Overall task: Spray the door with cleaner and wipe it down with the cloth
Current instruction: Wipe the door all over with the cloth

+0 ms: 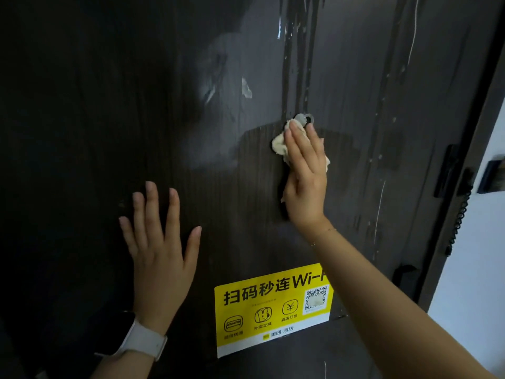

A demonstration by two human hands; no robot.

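Note:
A dark wood-grain door fills the view, with wet streaks and drips of cleaner running down its upper right part. My right hand presses a cream cloth flat against the door, just below a small metal peephole cover. Its fingers are straight and together, pointing up. My left hand lies flat on the door to the left, fingers spread, with a white watch on the wrist. No spray bottle is in view.
A yellow Wi-Fi sticker is stuck low on the door under my right forearm. A black door handle and lock plate sit at the door's right edge. A white wall with a coiled black cord lies beyond it.

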